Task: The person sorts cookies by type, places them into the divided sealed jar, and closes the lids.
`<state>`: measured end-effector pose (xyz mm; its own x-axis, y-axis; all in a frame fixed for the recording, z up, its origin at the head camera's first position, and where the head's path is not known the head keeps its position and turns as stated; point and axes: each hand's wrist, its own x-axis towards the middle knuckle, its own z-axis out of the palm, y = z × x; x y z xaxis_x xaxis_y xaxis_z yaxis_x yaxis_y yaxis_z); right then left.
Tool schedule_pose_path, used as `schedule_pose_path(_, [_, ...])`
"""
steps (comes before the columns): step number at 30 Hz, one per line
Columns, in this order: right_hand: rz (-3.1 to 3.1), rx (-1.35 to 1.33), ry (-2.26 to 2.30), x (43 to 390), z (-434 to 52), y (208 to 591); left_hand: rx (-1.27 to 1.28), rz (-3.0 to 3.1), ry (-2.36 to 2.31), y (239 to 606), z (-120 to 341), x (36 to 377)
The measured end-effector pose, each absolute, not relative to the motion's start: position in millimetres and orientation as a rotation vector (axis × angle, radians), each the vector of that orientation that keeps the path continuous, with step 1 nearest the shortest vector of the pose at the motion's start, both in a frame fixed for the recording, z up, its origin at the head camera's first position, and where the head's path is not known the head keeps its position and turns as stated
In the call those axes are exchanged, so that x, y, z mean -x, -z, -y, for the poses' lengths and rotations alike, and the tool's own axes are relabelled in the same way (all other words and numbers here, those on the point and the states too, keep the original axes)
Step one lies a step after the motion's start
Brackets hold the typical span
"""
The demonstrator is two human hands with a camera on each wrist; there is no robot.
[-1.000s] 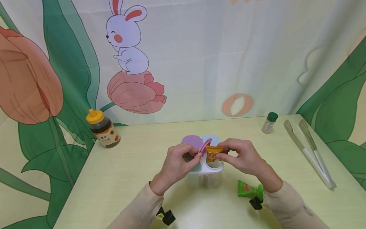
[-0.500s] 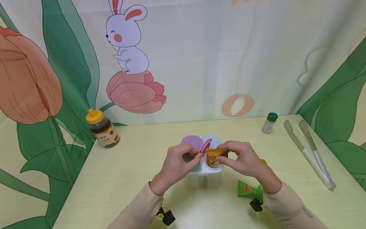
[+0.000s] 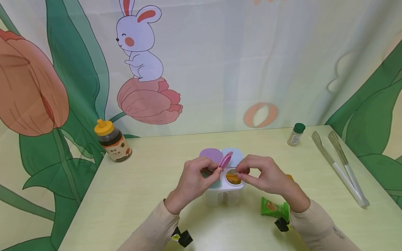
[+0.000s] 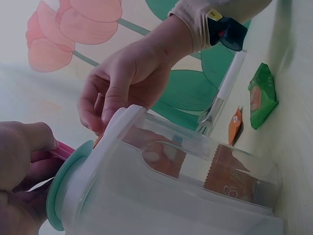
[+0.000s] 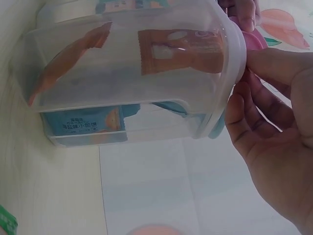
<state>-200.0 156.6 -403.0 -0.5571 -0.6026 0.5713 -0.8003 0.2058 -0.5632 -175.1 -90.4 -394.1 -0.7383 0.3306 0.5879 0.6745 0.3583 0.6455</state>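
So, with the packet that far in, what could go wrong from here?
1. The upper orange packet might jam: a lower orange packet leans in the same compartment beneath it.
2. The pink lid may not seat if that packet stays high, since its top sits close to the white rim.
3. If the left hand lets the lid drop, it could catch the right hand, whose fingertips are at the rim.

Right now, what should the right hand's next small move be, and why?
Probably ease the orange packet further down with the right hand: it sits just inside the open mouth of the container, fingertips at the rim, and the left hand holds the pink lid raised.
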Motion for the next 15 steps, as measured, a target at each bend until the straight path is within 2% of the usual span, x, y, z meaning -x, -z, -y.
schedule_pose_path(15, [2.268, -1.414, -1.179, 201.4, -159.1, 404.6, 0.89, 2.263, 1.301, 395.1, 90.5, 175.7])
